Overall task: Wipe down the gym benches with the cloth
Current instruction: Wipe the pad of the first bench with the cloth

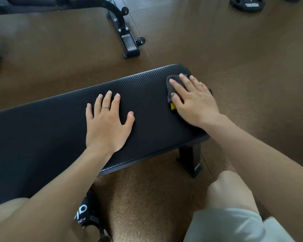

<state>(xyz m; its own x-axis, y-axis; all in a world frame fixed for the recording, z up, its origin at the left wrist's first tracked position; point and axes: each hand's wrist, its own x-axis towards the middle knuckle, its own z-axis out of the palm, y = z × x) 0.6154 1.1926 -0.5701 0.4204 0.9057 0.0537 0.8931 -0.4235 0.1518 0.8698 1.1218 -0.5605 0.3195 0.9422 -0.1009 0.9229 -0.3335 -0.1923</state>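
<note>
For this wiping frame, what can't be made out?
Head view only:
- Most of the cloth: covered by the right hand.
- Bench left end: cut off by the frame edge.
- Bench under the left hand: hidden.
- Weight plate lettering: too small.

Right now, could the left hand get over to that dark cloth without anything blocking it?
Probably yes. The left hand lies flat on the bench, and only bare padding separates it from the cloth, which the right hand is pressing down.
</note>
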